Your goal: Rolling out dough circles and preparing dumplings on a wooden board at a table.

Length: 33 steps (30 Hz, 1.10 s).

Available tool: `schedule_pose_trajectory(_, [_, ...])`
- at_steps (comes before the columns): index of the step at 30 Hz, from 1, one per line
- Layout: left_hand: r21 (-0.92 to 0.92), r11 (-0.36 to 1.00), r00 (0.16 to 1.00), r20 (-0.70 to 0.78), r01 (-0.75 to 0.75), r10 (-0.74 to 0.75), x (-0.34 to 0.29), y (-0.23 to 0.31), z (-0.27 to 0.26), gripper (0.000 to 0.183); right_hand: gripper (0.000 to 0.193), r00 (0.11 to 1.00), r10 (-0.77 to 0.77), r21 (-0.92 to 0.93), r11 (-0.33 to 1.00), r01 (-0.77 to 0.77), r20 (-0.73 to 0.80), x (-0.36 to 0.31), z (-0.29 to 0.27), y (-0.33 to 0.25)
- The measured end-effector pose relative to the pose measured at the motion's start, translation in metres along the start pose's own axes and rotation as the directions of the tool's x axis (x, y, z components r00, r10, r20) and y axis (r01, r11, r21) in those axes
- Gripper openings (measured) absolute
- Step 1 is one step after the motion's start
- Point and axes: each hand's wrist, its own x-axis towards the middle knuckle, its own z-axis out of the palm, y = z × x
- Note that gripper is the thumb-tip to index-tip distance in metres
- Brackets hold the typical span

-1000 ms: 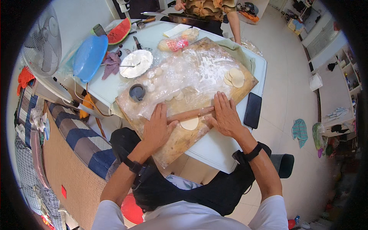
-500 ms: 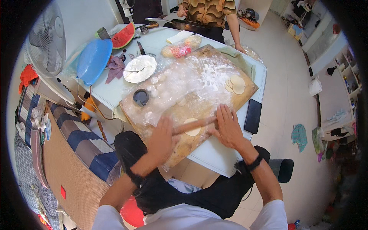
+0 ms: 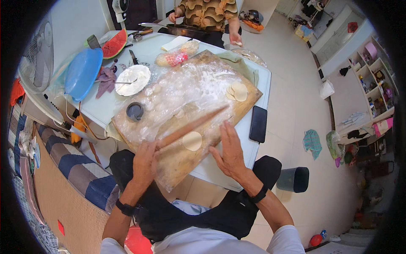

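My left hand (image 3: 145,163) is closed round the near left end of a wooden rolling pin (image 3: 192,127), which slants up and away to the right over a floured wooden board (image 3: 173,171). Just below the pin lies a flat, round dough wrapper (image 3: 192,142). To its right, my right hand (image 3: 230,152) is off the pin, empty, with thumb and fingers apart. Farther back on the board rests a small stack of round wrappers (image 3: 240,92). Clear plastic film (image 3: 163,101) covers pale dough lumps at the board's left, with a dark cup (image 3: 135,111) on it.
Left of the board stand a plate of flour (image 3: 139,75) with a utensil, a blue basin (image 3: 83,73) and a watermelon piece (image 3: 114,44). A phone (image 3: 258,123) lies at the table's right edge. Across the table, another person (image 3: 209,17) handles a pan (image 3: 188,31).
My right hand has let go of the rolling pin and opened beside the wrapper. The pin has lifted off the wrapper, its right end swinging away, still in my left hand. The view has shifted right.
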Motion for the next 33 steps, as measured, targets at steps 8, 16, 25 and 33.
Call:
schedule_pose_trajectory(8, [-0.109,0.992,0.978,-0.194,0.057,-0.077,0.008,-0.021,-0.038,0.041,0.086,0.912,-0.126,-0.107,0.978,0.181,0.390,0.010,0.045,-0.040])
schedule_pose_trajectory(16, [-0.143,0.984,0.959,-0.245,0.108,-0.141,0.002,-0.036,-0.041,0.042,0.082,0.852,-0.249,-0.037,0.954,0.299,0.460,-0.001,0.031,-0.046])
schedule_pose_trajectory(25, [-0.198,0.971,0.953,-0.244,0.134,-0.181,0.002,-0.034,-0.037,0.041,0.050,0.764,-0.425,-0.042,0.861,0.506,0.485,-0.013,0.030,-0.028])
schedule_pose_trajectory(33, [-0.169,0.969,0.955,-0.208,0.179,-0.212,0.000,-0.034,-0.043,0.040,0.025,0.830,0.273,0.387,0.784,-0.485,0.487,0.012,0.014,-0.022])
